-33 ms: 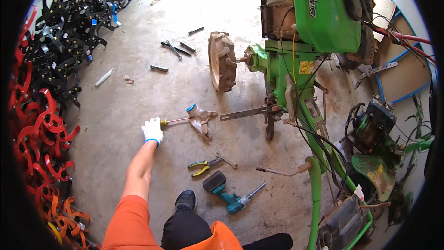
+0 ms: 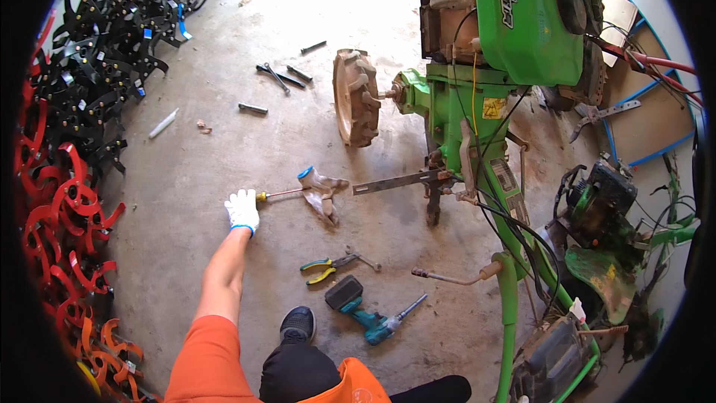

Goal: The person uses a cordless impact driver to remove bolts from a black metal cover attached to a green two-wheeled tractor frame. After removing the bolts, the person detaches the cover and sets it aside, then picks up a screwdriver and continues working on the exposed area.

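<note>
My left hand (image 2: pixel 242 210), in a white glove with a blue cuff edge, is low over the concrete floor. Its fingers close round the yellow handle of a screwdriver (image 2: pixel 284 193), the handle's end hidden under the glove. The red-tinted shaft points right, its tip at a dirty, crumpled work glove (image 2: pixel 324 185) with a blue cuff. Just past that glove, a slotted metal bar (image 2: pixel 397 182) juts out from the green tiller (image 2: pixel 477 123). My right hand is out of the picture.
Nearer me lie yellow-green pliers (image 2: pixel 321 270), a wrench (image 2: pixel 365 261) and a teal cordless impact driver (image 2: pixel 369 321). Dark bolts (image 2: pixel 281 76) and a white tube (image 2: pixel 163 124) lie farther off. Black (image 2: pixel 97 67) and red tiller blades (image 2: pixel 60 213) are heaped leftward. A treaded wheel (image 2: pixel 356 98) stands beside the tiller.
The whole view has shifted very slightly. My left hand stays at the screwdriver, and nothing on the floor has visibly moved.
</note>
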